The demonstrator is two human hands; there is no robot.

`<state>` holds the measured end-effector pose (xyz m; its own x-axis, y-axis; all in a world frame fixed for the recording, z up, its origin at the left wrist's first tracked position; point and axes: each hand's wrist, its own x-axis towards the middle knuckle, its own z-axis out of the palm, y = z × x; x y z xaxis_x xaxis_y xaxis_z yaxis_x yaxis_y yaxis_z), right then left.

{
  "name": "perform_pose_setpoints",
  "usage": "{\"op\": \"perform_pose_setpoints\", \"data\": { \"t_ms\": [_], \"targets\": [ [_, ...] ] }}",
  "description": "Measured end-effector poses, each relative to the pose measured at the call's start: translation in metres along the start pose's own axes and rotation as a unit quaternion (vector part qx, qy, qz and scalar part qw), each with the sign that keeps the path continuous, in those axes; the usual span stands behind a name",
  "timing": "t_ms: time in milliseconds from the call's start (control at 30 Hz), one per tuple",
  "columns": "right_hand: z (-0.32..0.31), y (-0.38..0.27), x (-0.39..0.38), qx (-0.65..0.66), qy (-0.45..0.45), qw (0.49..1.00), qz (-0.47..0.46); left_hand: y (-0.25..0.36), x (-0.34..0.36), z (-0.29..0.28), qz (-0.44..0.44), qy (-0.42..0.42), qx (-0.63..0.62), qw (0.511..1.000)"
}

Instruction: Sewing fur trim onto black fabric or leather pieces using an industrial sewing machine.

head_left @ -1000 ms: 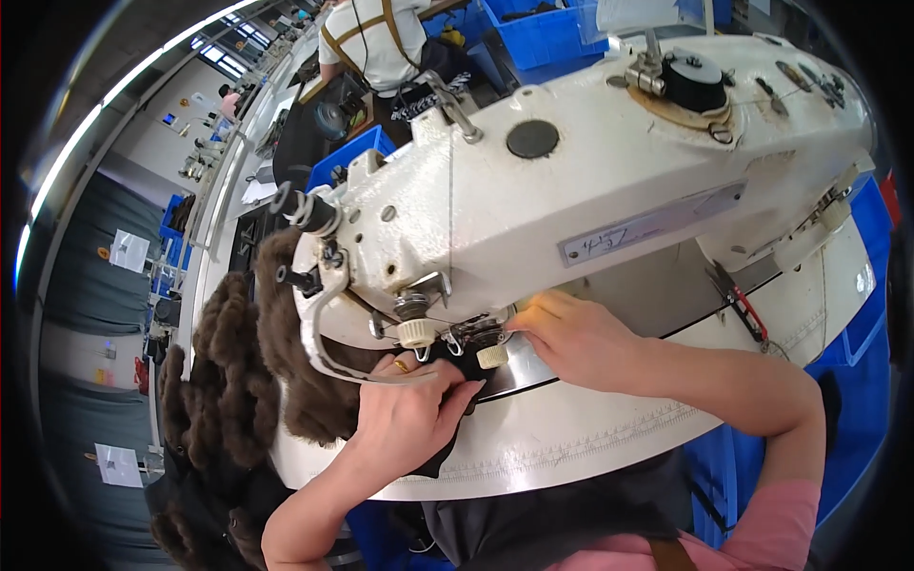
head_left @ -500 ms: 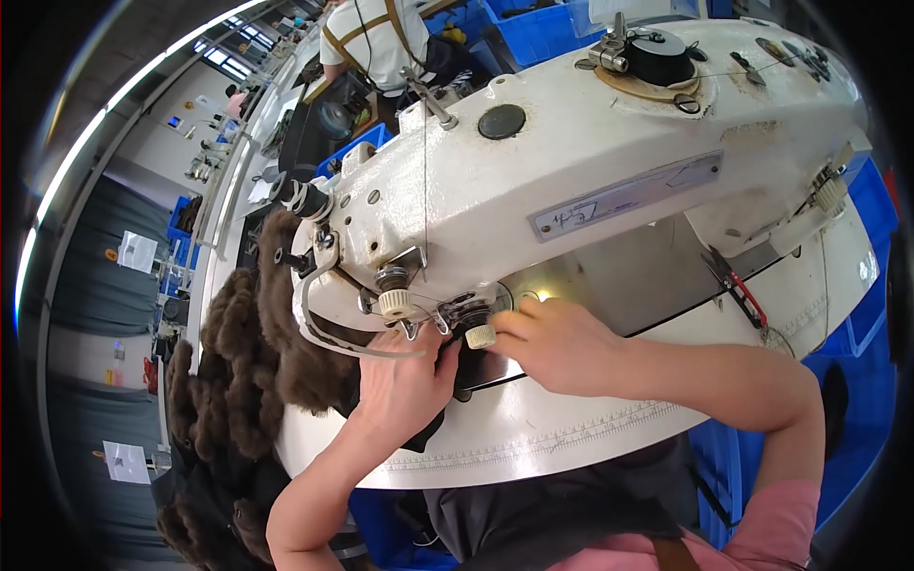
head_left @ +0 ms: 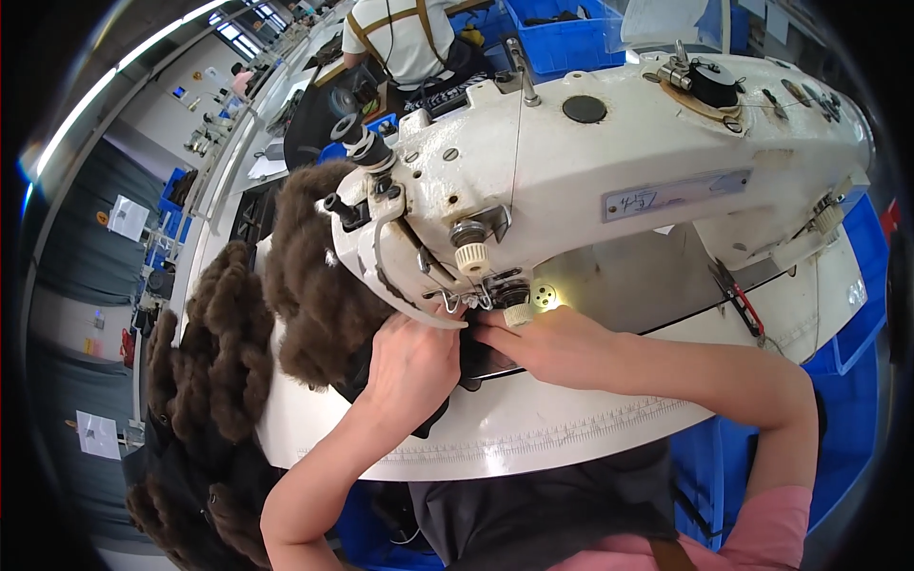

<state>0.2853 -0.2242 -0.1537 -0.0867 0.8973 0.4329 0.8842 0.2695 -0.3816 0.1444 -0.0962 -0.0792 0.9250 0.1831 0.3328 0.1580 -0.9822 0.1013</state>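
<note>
A white sewing machine (head_left: pixel 562 171) reaches across in front of me. Both hands are close together under its needle end. My left hand (head_left: pixel 414 357) presses on black cloth (head_left: pixel 433 419), its fingertips going out of sight beneath the machine head. My right hand (head_left: pixel 552 344) is bent toward the same spot, fingers closed at the dark cloth's edge below the cream tension knob (head_left: pixel 519 315). Thick brown fur (head_left: pixel 319 276) joined to this cloth bunches up left of the machine head. The needle and presser foot are hidden.
Red-handled thread snips (head_left: pixel 743 303) lie on the table (head_left: pixel 571 433) under the machine arm. More brown fur pieces (head_left: pixel 224 343) hang at the table's left. Blue bins (head_left: pixel 847 419) stand at the right. Another person (head_left: pixel 405 43) sits beyond the machine.
My view has shifted, so the machine head appears farther right and more fur shows. My right hand's fingers have moved down from beside the tension knob to the cloth. The left hand stays on the cloth.
</note>
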Motion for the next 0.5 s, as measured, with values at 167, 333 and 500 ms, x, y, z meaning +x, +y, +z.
{"op": "perform_pose_setpoints", "data": {
  "t_ms": [167, 333, 500],
  "targets": [
    [0.006, -0.006, 0.025, -0.177, -0.016, 0.983, -0.045, -0.004, -0.005, -0.003, -0.002, -0.01, 0.002, 1.0],
    [0.001, -0.006, 0.021, -0.058, -0.033, 0.998, 0.008, -0.007, -0.005, 0.001, 0.008, -0.024, -0.017, 1.0],
    [-0.002, -0.017, 0.02, -0.2, -0.026, 0.979, 0.032, -0.005, -0.006, 0.002, 0.04, -0.022, -0.015, 0.999]
  ]
}}
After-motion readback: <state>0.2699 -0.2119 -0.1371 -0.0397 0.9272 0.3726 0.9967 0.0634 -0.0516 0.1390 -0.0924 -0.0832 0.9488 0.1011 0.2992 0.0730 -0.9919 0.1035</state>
